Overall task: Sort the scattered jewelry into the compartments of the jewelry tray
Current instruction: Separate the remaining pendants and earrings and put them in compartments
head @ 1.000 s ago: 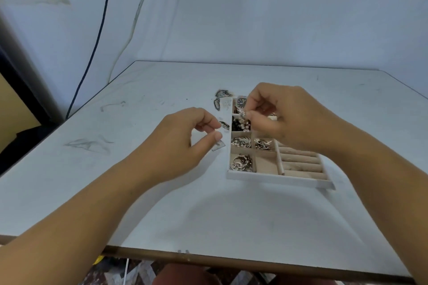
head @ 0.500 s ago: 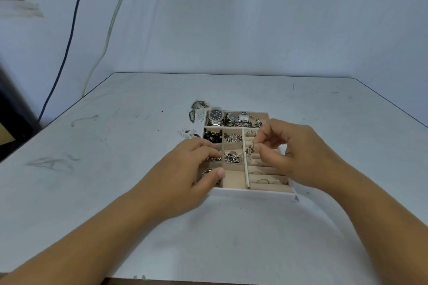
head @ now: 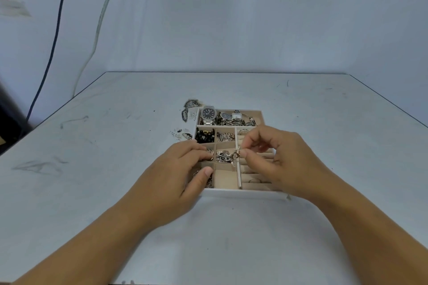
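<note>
The white jewelry tray (head: 243, 192) with beige compartments lies mid-table. Its back compartment holds watches (head: 208, 114); others hold black beads (head: 203, 136) and silver pieces (head: 222, 155). My right hand (head: 284, 164) pinches a small metal piece (head: 236, 154) between thumb and fingertips, just above the divider beside the ring rolls. My left hand (head: 176, 173) rests on the tray's left side, its fingers lying over the left compartments and hiding most of what is in them. Loose jewelry (head: 191, 104) lies on the table off the tray's back left corner.
More small loose pieces (head: 180, 133) lie left of the tray, near my left fingertips. The grey table (head: 92, 169) reaches a white wall behind, where two cables (head: 55, 37) hang at the left. The table's left edge drops off to a dark area.
My left hand came off the table beside the tray and settled on the tray's left side. My right hand carried its pinched piece from the tray's back to the middle divider.
</note>
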`<move>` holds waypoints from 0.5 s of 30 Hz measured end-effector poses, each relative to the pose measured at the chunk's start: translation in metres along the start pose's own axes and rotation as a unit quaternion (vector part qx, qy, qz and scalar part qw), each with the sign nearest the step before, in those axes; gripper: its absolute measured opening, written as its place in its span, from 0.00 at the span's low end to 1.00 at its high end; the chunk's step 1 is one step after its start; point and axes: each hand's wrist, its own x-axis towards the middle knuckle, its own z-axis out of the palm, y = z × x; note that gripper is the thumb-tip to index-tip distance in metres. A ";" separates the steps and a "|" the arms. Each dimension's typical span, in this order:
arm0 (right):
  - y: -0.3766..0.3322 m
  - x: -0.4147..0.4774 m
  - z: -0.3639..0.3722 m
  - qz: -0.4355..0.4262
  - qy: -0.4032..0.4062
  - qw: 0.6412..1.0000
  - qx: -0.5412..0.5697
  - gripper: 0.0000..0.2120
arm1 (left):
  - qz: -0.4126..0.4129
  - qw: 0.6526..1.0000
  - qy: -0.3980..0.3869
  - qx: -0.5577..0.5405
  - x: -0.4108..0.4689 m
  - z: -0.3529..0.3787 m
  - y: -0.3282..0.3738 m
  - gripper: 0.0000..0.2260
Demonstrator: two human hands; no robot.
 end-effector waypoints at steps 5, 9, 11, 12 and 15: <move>0.002 -0.001 0.005 -0.001 -0.026 0.999 -0.047 0.02 | -0.002 1.000 -0.004 0.002 0.000 0.001 0.000 0.19; 0.004 -0.001 0.011 -0.004 -0.050 0.996 -0.078 0.02 | -0.004 1.000 -0.003 0.004 0.000 0.001 0.000 0.20; 0.005 -0.002 0.013 0.006 -0.061 0.994 -0.088 0.01 | -0.004 1.000 -0.004 0.004 0.000 0.002 0.000 0.20; 0.006 -0.003 0.014 0.009 -0.067 0.993 -0.097 0.01 | -0.004 1.000 -0.003 0.003 0.000 0.002 -0.001 0.20; 0.006 -0.004 0.014 0.012 -0.090 0.988 -0.128 0.05 | -0.006 1.000 0.002 -0.004 -0.001 0.003 -0.001 0.20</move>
